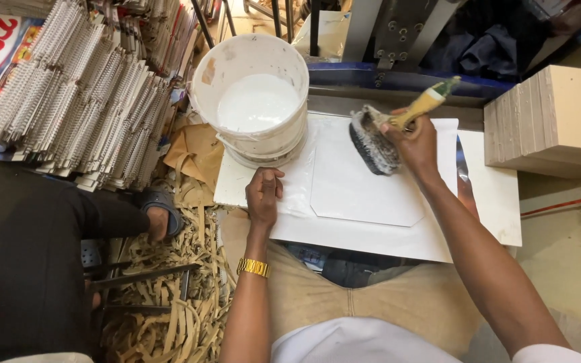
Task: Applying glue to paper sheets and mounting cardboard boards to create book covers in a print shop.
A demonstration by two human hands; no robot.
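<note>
Khaki trousers (364, 302) fill the bottom of the view, and a white board (371, 238) rests across the lap as the surface. The right hand (417, 142) is closed round the yellow handle of a brush (379, 138), its green tip pointing up and to the right; the grip is tight on the handle. The brush head is broad and oval, with dark bristles matted and streaked with white paste, and it hangs just above or at the far edge of a white sheet (368, 178). That sheet lies in the middle of the board, smooth and pale, with its near right corner cut off at a slant; whether the bristles touch it I cannot tell. The left hand (264, 195) lies flat on the board's left part, fingers curled down and pressing at the sheet's left edge, holding nothing. A gold watch (253, 267) sits on that wrist.

At the board's far left corner stands a white bucket (250, 101), stained on the outside, with white paste in it. Stacks of spiral-bound pads (82, 101) lie to the left. Brown paper strips (169, 309) litter the floor beside another person's dark leg (28, 255). A block of cardboard (553, 121) sits beyond the right edge.
</note>
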